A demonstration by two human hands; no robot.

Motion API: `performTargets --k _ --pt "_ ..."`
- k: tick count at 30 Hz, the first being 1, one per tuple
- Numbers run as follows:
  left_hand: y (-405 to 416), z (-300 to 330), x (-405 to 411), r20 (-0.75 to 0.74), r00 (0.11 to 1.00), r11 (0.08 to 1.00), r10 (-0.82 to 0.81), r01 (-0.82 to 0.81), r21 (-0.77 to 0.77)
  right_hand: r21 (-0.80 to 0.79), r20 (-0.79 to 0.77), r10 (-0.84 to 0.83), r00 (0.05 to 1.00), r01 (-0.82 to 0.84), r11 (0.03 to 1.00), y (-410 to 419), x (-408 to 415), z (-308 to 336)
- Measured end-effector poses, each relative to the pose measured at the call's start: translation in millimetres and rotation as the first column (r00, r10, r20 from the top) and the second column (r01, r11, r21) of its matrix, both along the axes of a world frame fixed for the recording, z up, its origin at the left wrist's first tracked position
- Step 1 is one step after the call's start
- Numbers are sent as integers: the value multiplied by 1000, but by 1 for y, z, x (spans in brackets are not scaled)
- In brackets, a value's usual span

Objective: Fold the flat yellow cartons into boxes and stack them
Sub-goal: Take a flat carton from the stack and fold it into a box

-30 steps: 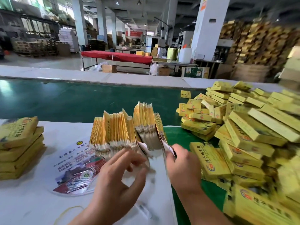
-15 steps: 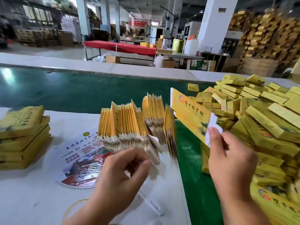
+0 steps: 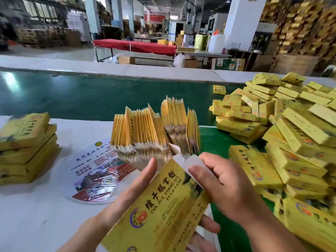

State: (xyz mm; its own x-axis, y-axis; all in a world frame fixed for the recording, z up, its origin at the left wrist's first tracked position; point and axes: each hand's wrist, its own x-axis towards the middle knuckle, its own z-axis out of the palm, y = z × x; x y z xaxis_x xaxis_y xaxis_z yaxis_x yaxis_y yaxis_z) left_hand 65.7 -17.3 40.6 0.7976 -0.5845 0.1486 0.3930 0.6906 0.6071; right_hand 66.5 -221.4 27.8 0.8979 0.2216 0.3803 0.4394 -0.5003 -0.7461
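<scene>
A yellow carton [image 3: 160, 202] with red lettering is held low in front of me by both hands. My left hand [image 3: 131, 195] grips it from the left and underneath, thumb up along its edge. My right hand [image 3: 223, 180] curls its fingers round the carton's white end flaps at the top right. Behind it a fanned row of flat cartons [image 3: 154, 131] stands on edge on the white table. A large heap of folded yellow boxes [image 3: 291, 135] covers the right side.
A short stack of yellow boxes [image 3: 25, 148] sits at the left edge of the white table [image 3: 36, 206]. A round printed plastic fan [image 3: 94, 171] lies beside the flat cartons. A green conveyor belt [image 3: 91, 95] runs across behind.
My right hand pulled one carton from the row, lifted it, then brought it down and toward me. My left hand left the flat stack and took hold of the carton.
</scene>
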Motion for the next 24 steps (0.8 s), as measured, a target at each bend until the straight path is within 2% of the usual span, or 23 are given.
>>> performTargets --k 1,2,3,4,5,6,7,9,11,15,16,18,21,24 --pt "-2 1 1 -11 994 988 113 -111 108 -29 26 -21 999 22 999 2 0 -1" --pt "0 -1 -2 76 955 907 286 -295 300 -24 59 -57 997 58 998 4 1 -2" --pt "6 -7 -1 245 866 726 436 -500 472 -3 76 -93 993 93 996 5 2 -2" --pt "6 -16 3 456 842 692 288 -512 509 8 99 -121 988 121 993 6 2 -2" --pt "7 -18 4 351 902 789 253 -402 465 2 123 -125 985 125 992 6 2 -2" --pt "7 -18 6 433 886 786 164 -383 485 -30 146 -106 984 111 993 7 2 -2" --pt "-1 -2 11 388 919 779 74 -296 552 -78 161 -76 984 90 993 8 2 -3" --pt "-8 -2 24 256 961 855 102 -216 472 -160 137 -27 990 49 986 10 -1 -6" --pt "-11 -5 23 228 974 915 0 -92 392 -154 66 -1 998 11 988 14 -2 -7" --pt "4 -29 10 169 977 893 -132 43 448 65 -66 66 996 -62 996 18 -5 -5" --pt "12 -29 3 27 982 893 -187 159 420 102 -82 92 992 -83 991 18 -5 -4" --pt "15 -28 -4 11 986 817 -168 133 561 117 -82 135 987 -125 985 17 -4 -1" --pt "-1 -15 2 73 974 871 -215 157 466 93 -7 127 992 -126 988 16 -4 3" --pt "2 -21 2 120 951 905 -284 225 361 176 38 94 995 -99 979 14 -6 1"
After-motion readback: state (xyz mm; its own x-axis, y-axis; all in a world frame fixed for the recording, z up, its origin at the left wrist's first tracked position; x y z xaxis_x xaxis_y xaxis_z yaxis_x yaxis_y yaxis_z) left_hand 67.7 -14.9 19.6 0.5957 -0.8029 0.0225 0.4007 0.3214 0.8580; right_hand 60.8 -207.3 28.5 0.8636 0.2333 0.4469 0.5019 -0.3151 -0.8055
